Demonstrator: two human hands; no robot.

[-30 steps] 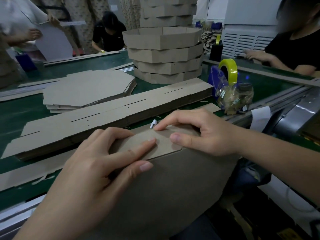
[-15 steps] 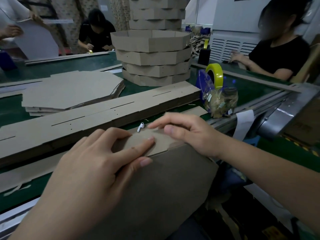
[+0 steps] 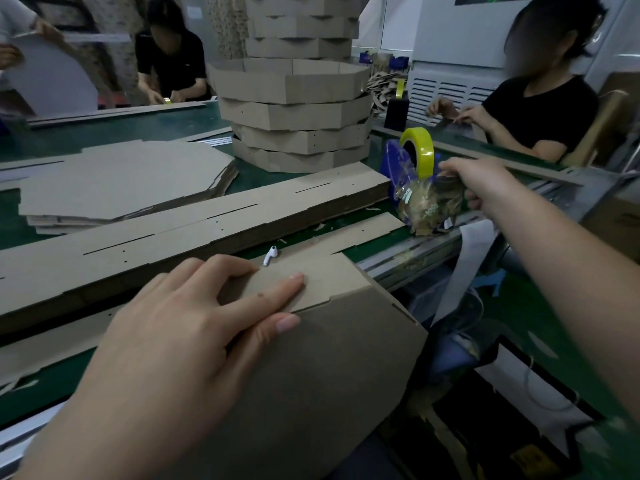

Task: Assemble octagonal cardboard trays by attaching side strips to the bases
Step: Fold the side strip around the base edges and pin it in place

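Left hand (image 3: 194, 327): fingers straight, pressing strip (image 3: 322, 282) flat onto base (image 3: 311, 375) at near desk (image 3: 367, 249) edge.
Right hand (image 3: 485, 185): curled at dispenser (image 3: 394, 164); hold on tape not discernible.
Bearing: strip down-left of right hand, well apart; long axis left-right.
Next: probably tape across fold.

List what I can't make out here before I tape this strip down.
Head view only:
- Right hand: its fingertips are hidden behind crumpled clear plastic on the blue tape dispenser; whether they pinch tape from the yellow roll is unclear.
- Seam where the brown cardboard strip flap meets the octagonal cardboard base: partly covered by the left hand.
- Base's near edge: hidden by the left forearm, cut off by the bottom edge.
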